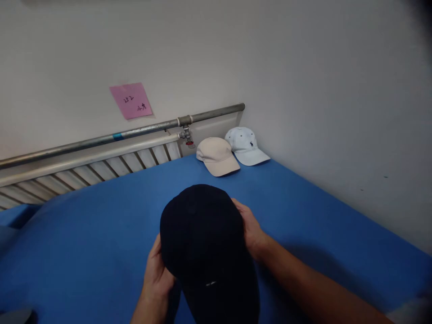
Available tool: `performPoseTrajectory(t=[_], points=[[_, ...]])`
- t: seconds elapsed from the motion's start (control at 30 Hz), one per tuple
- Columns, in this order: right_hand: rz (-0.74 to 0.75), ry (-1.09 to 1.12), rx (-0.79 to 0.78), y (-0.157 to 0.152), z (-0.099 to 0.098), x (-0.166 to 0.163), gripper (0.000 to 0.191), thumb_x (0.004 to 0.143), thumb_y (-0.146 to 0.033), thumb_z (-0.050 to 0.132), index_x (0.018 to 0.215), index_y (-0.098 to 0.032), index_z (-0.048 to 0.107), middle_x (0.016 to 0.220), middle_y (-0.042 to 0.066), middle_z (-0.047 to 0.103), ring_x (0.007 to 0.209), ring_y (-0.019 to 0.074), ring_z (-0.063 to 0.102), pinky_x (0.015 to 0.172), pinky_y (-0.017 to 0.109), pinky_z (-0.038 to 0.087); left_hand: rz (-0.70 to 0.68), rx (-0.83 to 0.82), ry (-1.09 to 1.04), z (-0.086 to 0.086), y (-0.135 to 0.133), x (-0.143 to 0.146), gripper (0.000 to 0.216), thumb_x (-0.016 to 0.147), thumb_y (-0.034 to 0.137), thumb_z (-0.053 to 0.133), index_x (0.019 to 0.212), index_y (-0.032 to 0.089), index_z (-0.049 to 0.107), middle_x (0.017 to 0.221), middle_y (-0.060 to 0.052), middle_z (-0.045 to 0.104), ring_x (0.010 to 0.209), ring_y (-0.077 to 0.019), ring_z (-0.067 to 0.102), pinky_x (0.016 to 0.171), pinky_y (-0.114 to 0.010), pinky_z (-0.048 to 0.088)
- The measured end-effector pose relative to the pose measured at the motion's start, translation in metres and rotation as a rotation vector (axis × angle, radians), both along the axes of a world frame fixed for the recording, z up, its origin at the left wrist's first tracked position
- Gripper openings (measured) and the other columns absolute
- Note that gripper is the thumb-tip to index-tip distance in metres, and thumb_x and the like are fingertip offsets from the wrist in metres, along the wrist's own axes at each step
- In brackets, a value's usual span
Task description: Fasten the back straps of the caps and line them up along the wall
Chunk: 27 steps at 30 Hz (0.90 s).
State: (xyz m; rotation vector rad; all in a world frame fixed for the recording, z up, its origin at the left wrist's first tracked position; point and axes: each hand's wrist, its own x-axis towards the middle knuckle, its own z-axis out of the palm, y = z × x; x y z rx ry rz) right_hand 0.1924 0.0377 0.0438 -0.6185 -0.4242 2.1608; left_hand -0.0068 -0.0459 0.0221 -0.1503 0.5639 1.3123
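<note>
Black cap (205, 243) — left hand (157, 270), right hand (251, 231) clasp its sides.

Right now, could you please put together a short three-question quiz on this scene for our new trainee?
1. True or false: the black cap lies flat on the blue surface, untouched.
2. Which cap sits nearer the corner of the walls? A) the beige cap B) the pale blue cap C) the black cap
3. Fill in: the pink note is stuck on the wall above the grey ____.

Key
1. False: the left hand and the right hand grip it from either side.
2. B
3. pipe
</note>
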Motion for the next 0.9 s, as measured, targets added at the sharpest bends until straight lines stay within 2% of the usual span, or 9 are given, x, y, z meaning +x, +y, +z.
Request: performPoseTrajectory(t=[0.17,0.27,0.37,0.43,0.57,0.63,0.7,0.8,0.9], points=[[0.112,0.038,-0.080,0.007,-0.009,-0.004,0.028,0.085,-0.041,0.055,0.086,-0.016,0.068,0.074,0.003,0.070,0.081,0.0191,0.066,0.085,0.034,0.048,0.066,-0.032,0.018,-0.003,0.006,-0.008,0.036,0.097,0.025,0.039,0.091,0.014,0.073,0.086,-0.006,0.077,0.083,-0.0152,0.072,0.089,-0.028,0.054],[0.122,0.028,-0.138,0.010,-0.017,-0.006,0.027,0.088,-0.039,0.054,0.085,-0.016,0.067,0.072,0.001,0.070,0.076,0.0165,0.067,0.085,0.032,0.047,0.125,0.008,0.017,-0.011,0.010,-0.020,0.036,0.098,0.027,0.039,0.096,0.012,0.072,0.090,-0.008,0.076,0.084,-0.0156,0.072,0.086,-0.025,0.056],[0.105,-0.004,-0.149,0.012,-0.026,-0.008,0.022,0.088,-0.034,0.054,0.080,-0.017,0.065,0.068,-0.001,0.069,0.067,0.0132,0.065,0.078,0.027,0.047,0.148,0.092,0.001,-0.022,0.013,-0.031,0.043,0.100,0.028,0.033,0.094,0.010,0.072,0.087,-0.010,0.076,0.080,-0.0152,0.073,0.080,-0.022,0.057],[0.097,-0.046,-0.172,0.013,-0.032,-0.010,0.020,0.088,-0.030,0.054,0.076,-0.017,0.064,0.065,-0.002,0.068,0.062,0.0128,0.064,0.074,0.026,0.047,0.142,0.168,-0.012,-0.027,0.015,-0.034,0.049,0.101,0.029,0.029,0.095,0.009,0.073,0.088,-0.011,0.076,0.082,-0.0155,0.073,0.082,-0.022,0.056],[0.100,-0.089,-0.208,0.019,-0.041,-0.012,0.019,0.087,-0.021,0.051,0.072,-0.017,0.063,0.060,-0.001,0.068,0.057,0.0133,0.062,0.069,0.026,0.047,0.088,0.346,0.016,-0.024,0.013,-0.026,0.052,0.101,0.034,0.026,0.104,0.009,0.072,0.102,-0.010,0.074,0.096,-0.0176,0.070,0.091,-0.024,0.052],[0.088,-0.090,-0.210,0.022,-0.042,-0.011,0.020,0.086,-0.020,0.051,0.071,-0.017,0.063,0.060,-0.001,0.068,0.056,0.0132,0.062,0.067,0.026,0.047,0.047,0.369,0.047,-0.020,0.011,-0.022,0.050,0.100,0.035,0.027,0.112,0.009,0.069,0.112,-0.011,0.070,0.105,-0.0198,0.066,0.097,-0.026,0.049],[0.085,-0.092,-0.216,0.024,-0.042,-0.011,0.021,0.087,-0.019,0.050,0.069,-0.017,0.062,0.059,0.000,0.067,0.054,0.0132,0.061,0.065,0.026,0.047,0.032,0.347,0.063,-0.017,0.010,-0.019,0.047,0.100,0.031,0.028,0.113,0.011,0.068,0.112,-0.011,0.070,0.107,-0.0197,0.065,0.100,-0.029,0.046],[0.097,-0.093,-0.226,0.023,-0.042,-0.011,0.024,0.087,-0.018,0.048,0.067,-0.017,0.061,0.057,0.000,0.066,0.052,0.0131,0.060,0.063,0.026,0.046,0.044,0.248,0.097,-0.016,0.011,-0.017,0.047,0.099,0.022,0.028,0.098,0.012,0.073,0.096,-0.009,0.075,0.092,-0.0177,0.071,0.100,-0.031,0.047],[0.104,-0.078,-0.223,0.020,-0.042,-0.013,0.024,0.087,-0.018,0.048,0.068,-0.016,0.061,0.057,0.000,0.066,0.053,0.0134,0.061,0.063,0.026,0.047,0.058,0.090,0.156,-0.015,0.013,-0.015,0.046,0.098,0.023,0.031,0.087,0.011,0.074,0.083,-0.009,0.076,0.079,-0.0173,0.073,0.092,-0.030,0.052]])
